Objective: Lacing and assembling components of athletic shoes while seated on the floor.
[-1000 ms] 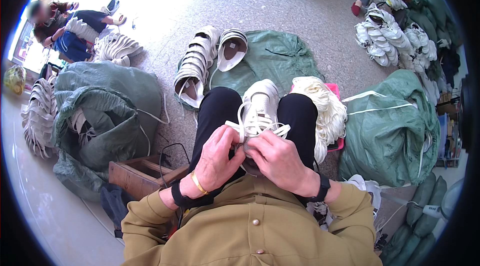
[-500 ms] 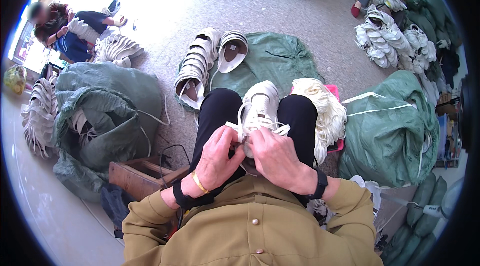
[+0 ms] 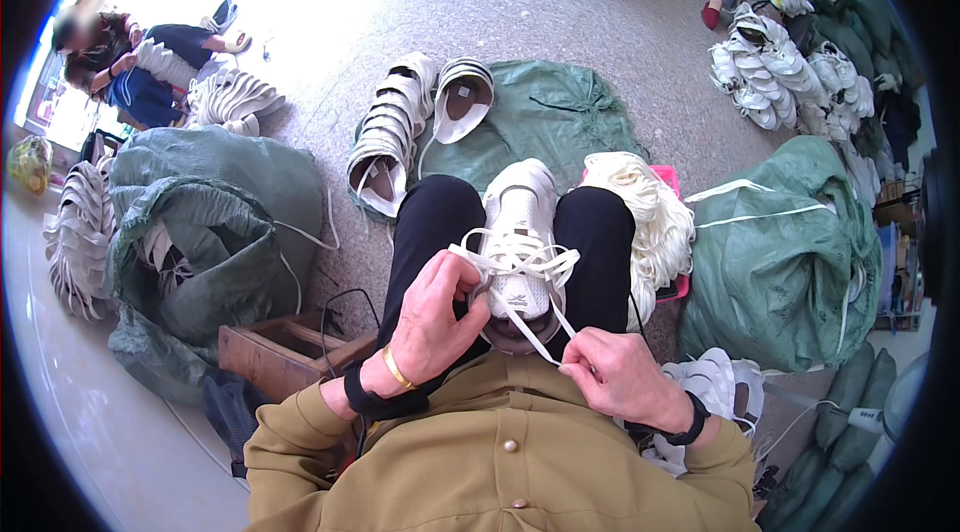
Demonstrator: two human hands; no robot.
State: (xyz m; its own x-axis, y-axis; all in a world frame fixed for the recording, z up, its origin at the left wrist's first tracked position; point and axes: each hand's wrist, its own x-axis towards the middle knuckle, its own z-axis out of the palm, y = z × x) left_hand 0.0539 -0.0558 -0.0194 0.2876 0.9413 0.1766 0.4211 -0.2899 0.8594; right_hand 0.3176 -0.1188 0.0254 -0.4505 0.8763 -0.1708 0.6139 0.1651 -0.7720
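Observation:
A white sneaker [image 3: 521, 207] lies between my knees, its toe pointing away from me and its tongue toward me. White laces [image 3: 520, 254] cross its front and loop out at both sides. My left hand [image 3: 437, 312] is closed at the left edge of the shoe opening, thumb and forefinger gripping it; a lace end sticks out by the forefinger. Below and right of the shoe, my right hand [image 3: 618, 372] pinches a white shoelace [image 3: 540, 345] drawn out toward me. What the curled fingers of either hand cover is hidden.
A bundle of white laces [image 3: 640, 222] lies over a pink container [image 3: 683, 284] beside my right knee. Nested shoes [image 3: 392, 127] rest on a green sack [image 3: 550, 102] ahead. Bulging green sacks [image 3: 770, 262] flank me, with a wooden box [image 3: 285, 347] at left. Other people sit farther off.
My right hand has moved from the shoe down to the right, pulling a lace out taut. The shoe's tongue and crossed laces have come into view; my left hand stays at the shoe.

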